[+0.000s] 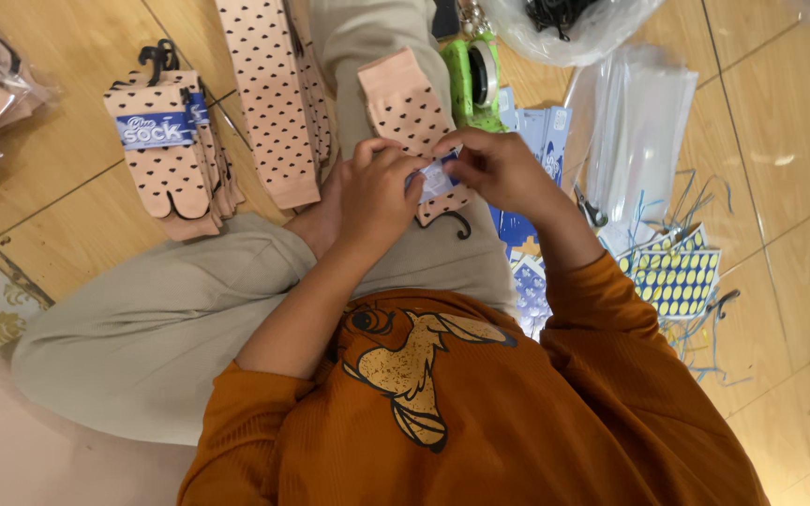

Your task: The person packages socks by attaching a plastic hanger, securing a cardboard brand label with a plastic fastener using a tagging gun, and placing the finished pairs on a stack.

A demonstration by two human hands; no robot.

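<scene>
Peach dotted sock pair (405, 108) lies on the person's thigh, soft, light, floppy. Left hand (379, 192) and right hand (499, 171) both pinch the blue-white paper band (435, 178) at the cuff end; thin paper probably tears easily, best held by its edges.

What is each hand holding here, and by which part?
Both the left hand and right hand pinch the blue paper label wrapped around the pink dotted socks, one at each end.

The wood-look tiled floor (780, 141) carries banded sock packs (175, 155), clear sleeves (639, 122) and perhaps sticker sheets (675, 278).
</scene>
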